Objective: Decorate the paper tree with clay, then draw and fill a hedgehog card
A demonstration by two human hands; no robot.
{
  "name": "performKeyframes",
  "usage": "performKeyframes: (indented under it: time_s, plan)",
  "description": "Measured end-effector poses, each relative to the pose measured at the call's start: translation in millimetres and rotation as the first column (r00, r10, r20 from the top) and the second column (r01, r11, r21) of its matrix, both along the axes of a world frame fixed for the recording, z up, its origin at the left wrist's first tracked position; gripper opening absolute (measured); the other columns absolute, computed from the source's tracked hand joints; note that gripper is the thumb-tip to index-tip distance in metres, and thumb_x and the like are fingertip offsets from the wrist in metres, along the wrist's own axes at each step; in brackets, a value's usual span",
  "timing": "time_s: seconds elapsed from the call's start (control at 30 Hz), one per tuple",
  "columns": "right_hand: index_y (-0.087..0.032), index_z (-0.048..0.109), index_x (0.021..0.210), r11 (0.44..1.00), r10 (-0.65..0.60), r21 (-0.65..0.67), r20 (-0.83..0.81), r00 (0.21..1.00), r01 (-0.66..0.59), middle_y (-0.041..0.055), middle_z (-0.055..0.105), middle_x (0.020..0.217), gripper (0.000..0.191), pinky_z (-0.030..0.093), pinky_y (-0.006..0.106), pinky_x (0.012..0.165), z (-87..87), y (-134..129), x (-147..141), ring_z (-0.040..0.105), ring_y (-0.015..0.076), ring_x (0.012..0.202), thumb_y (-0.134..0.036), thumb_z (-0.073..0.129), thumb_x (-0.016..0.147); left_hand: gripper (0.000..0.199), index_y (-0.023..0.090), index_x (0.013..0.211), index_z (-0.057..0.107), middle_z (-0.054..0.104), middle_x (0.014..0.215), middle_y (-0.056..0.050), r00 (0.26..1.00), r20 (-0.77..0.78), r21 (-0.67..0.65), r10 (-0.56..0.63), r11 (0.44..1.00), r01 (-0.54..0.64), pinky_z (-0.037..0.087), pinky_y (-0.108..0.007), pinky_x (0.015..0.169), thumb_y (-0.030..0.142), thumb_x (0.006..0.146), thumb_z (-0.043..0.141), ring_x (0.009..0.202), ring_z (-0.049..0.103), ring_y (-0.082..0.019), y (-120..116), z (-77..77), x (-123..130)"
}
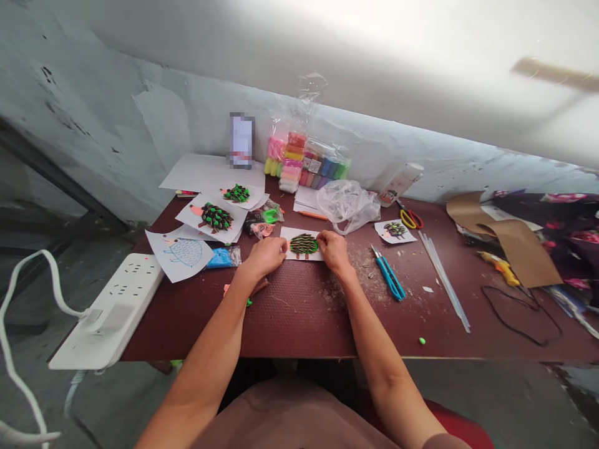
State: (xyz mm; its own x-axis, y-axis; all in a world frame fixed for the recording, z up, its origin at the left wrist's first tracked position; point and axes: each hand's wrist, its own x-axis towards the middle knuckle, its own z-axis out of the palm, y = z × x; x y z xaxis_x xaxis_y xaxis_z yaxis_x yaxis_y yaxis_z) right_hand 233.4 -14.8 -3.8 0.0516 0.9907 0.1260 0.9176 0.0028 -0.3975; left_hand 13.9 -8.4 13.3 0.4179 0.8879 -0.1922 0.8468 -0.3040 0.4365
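Observation:
A small white card [291, 256] lies on the table in front of me, bearing a hedgehog figure [303, 244] with dark spines, green clay and a pinkish snout. My left hand [266, 256] has its fingers closed at the card's left edge, near the snout. At the opposite edge, the fingers of my right hand [334, 251] are closed beside the hedgehog's green back. The fingertips of both hands are partly hidden. Left of the card are bags of black, green and pinkish clay [269, 216] and a blue clay packet [221, 257].
Finished hedgehog cards [216, 216] and a blue drawing [183, 254] lie left, beside a power strip [122, 293]. Clay packs [299, 165] and a crumpled plastic bag [346, 204] stand behind. Rightward lie a blue utility knife [389, 274], scissors [412, 218], glue sticks [444, 280] and a glue gun [503, 268].

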Motion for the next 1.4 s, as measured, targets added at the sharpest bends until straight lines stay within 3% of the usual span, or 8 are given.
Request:
performKeyframes:
  time_s: [0.37,0.57,0.83,1.2,1.3,1.4]
  plan:
    - [-0.021,0.076,0.092,0.999,-0.019,-0.036,-0.01,1.0,0.019,0.0067,0.076,0.094,0.02,0.042,0.026,0.074,4.1,-3,2,0.065,0.0187,0.083,-0.019,0.056,0.089,0.02,0.02,0.101,0.071,0.077,0.103,-0.009,1.0,0.017,-0.007,0.004,1.0,-0.003,0.05,-0.032,0.083,0.018,0.089,0.055,0.101,0.07,-0.026,0,0.6,-1]
    - [-0.018,0.076,0.102,0.977,-0.201,-0.051,0.07,0.977,0.205,0.0098,0.077,0.105,0.025,0.044,0.028,0.081,19.6,-23,20,0.068,0.0213,0.095,-0.017,0.052,0.093,0.021,0.021,0.101,0.071,0.077,0.103,-0.009,1.0,0.002,0.005,0.006,1.0,-0.006,0.05,-0.031,0.082,0.017,0.089,0.054,0.101,0.07,-0.026,0,-1.1,0]
    - [-0.014,0.074,0.115,0.866,-0.439,-0.109,0.302,0.846,0.488,0.0185,0.07,0.114,0.033,0.044,0.032,0.082,31.0,-60,51,0.066,0.0263,0.102,-0.015,0.048,0.095,0.022,0.021,0.101,0.071,0.077,0.102,-0.008,1.0,-0.007,0.0,0.001,1.0,-0.001,0.05,-0.03,0.083,0.017,0.089,0.053,0.099,0.07,-0.025,1,-1.2,0]
    - [-0.016,0.078,0.096,0.862,-0.399,-0.176,0.342,0.851,0.475,0.0191,0.073,0.094,0.032,0.044,0.034,0.074,20.8,-73,70,0.068,0.0268,0.084,-0.005,0.05,0.085,0.021,0.021,0.1,0.071,0.077,0.1,-0.009,1.0,0.004,0.009,0.0,1.0,0.0,0.05,-0.03,0.083,0.017,0.089,0.054,0.099,0.07,-0.025,1,-0.9,0]
    - [-0.015,0.077,0.102,0.88,-0.406,-0.148,0.262,0.876,0.452,0.0182,0.075,0.096,0.033,0.045,0.034,0.077,21.2,-71,70,0.069,0.0264,0.086,-0.007,0.05,0.085,0.021,0.021,0.1,0.071,0.077,0.102,-0.009,1.0,0.005,0.0,-0.005,1.0,0.005,0.05,-0.031,0.083,0.017,0.089,0.054,0.101,0.07,-0.026,1,-0.2,0]
    - [-0.016,0.076,0.097,0.929,-0.356,-0.091,0.049,0.933,0.359,0.013,0.075,0.092,0.028,0.046,0.032,0.077,20.2,-66,63,0.068,0.0233,0.083,-0.014,0.052,0.084,0.021,0.021,0.1,0.071,0.077,0.104,-0.009,1.0,-0.003,0.0,-0.008,1.0,0.008,0.05,-0.031,0.083,0.017,0.089,0.053,0.102,0.07,-0.026,1,0.3,-1]
